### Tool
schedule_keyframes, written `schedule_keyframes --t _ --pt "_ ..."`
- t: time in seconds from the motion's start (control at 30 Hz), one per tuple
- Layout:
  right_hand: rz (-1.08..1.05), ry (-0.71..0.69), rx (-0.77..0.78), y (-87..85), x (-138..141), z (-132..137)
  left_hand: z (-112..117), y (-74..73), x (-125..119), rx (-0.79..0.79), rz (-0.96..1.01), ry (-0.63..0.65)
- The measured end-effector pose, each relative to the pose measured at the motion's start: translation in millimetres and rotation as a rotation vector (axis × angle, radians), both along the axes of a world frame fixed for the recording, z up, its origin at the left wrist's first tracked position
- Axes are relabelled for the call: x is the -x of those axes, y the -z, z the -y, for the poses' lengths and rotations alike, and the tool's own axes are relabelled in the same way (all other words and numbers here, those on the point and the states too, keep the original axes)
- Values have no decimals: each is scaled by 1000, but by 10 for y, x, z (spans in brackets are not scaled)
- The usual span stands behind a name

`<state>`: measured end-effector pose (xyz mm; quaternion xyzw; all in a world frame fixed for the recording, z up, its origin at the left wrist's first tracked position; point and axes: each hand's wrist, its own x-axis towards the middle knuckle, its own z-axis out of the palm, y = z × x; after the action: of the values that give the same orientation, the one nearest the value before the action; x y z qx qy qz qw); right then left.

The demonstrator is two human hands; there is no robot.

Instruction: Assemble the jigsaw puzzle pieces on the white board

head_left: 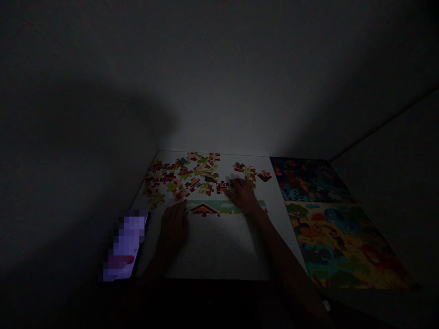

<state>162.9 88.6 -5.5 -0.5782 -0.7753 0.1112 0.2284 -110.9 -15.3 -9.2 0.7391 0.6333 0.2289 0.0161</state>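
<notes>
The room is dark, with only a white table (212, 246) lit. My left hand (173, 227) lies flat on the table, its fingertips at the left end of a joined strip of puzzle pieces (219, 208) showing a red roof. My right hand (243, 194) rests palm down over the strip's right part, fingers spread toward a red loose piece (222, 185). Neither hand visibly holds anything. A heap of loose puzzle pieces (181, 176) lies beyond the strip, with a few more pieces (250, 172) to the right.
Two finished colourful puzzle pictures (329, 219) cover the table's right side. A lit, blurred-out screen (126, 244) lies at the table's left front corner. A plain wall rises behind the table. Everything else around is in darkness.
</notes>
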Motion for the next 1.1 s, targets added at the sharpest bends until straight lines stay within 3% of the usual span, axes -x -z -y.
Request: schedule_keyframes --t 0.33,0.7,0.9,1.1 --pt "74 31 9 82 2 3 14 4 -20 -16 -2 -17" --pt "-67 17 14 50 -15 -24 -8 43 3 -20 -17 7" --pt "-245 49 41 -2 -44 -32 -7 15 -11 -60 6 18" --pt "-658 99 86 -17 -156 48 -2 12 -11 -49 35 29"
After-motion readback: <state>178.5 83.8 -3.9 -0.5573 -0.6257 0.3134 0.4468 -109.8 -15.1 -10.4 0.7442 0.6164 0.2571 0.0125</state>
